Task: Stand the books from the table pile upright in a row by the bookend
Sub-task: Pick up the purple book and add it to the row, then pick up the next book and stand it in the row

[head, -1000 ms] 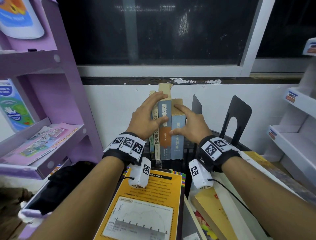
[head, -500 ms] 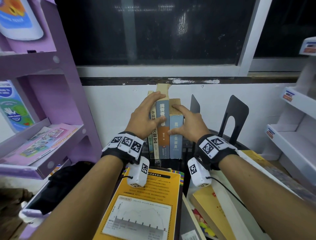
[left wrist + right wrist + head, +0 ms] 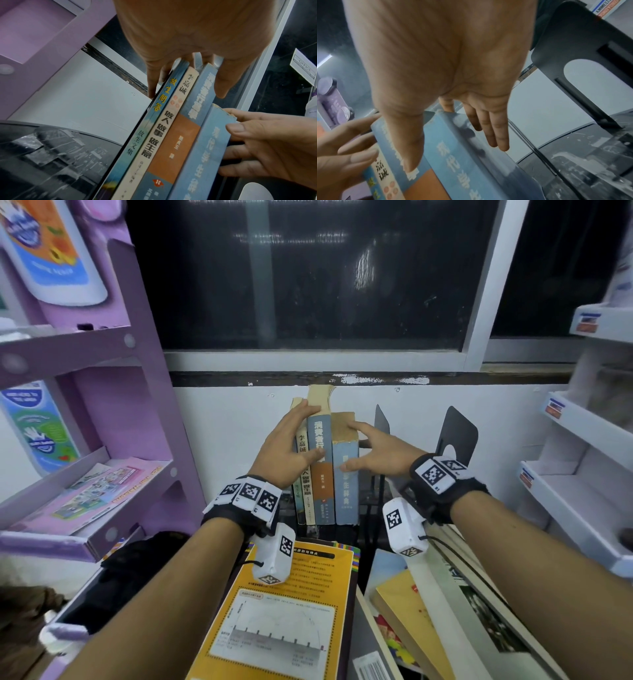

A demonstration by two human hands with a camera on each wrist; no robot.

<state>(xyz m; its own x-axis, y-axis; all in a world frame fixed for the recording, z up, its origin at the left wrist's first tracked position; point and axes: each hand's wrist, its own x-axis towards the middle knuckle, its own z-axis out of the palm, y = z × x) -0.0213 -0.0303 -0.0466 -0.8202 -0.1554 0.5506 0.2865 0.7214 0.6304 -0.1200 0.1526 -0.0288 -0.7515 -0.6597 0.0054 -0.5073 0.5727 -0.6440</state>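
Observation:
Several books point(image 3: 322, 474) stand upright in a row against the white wall: a thin blue one, a cream-spined one, a tall blue and orange one and a thick pale blue one point(image 3: 346, 484). My left hand point(image 3: 303, 433) holds the row's left part, with fingers over the thin book's left cover point(image 3: 150, 88) and thumb on the blue and orange spine. My right hand point(image 3: 361, 445) lies with straight fingers point(image 3: 494, 132) along the pale blue book's right cover, its thumb across the spine. A black bookend point(image 3: 457, 433) stands to the right, apart from the row.
A second black bookend point(image 3: 382, 419) stands just right of the row. A yellow book point(image 3: 291, 604) lies flat below my left wrist, with more flat books point(image 3: 404, 607) to its right. A purple shelf unit point(image 3: 102, 405) is on the left and white shelves point(image 3: 582, 474) are on the right.
My right hand has slid from the front of the pale blue book to its right side, with the fingers now straighter. My left hand keeps its hold on the row.

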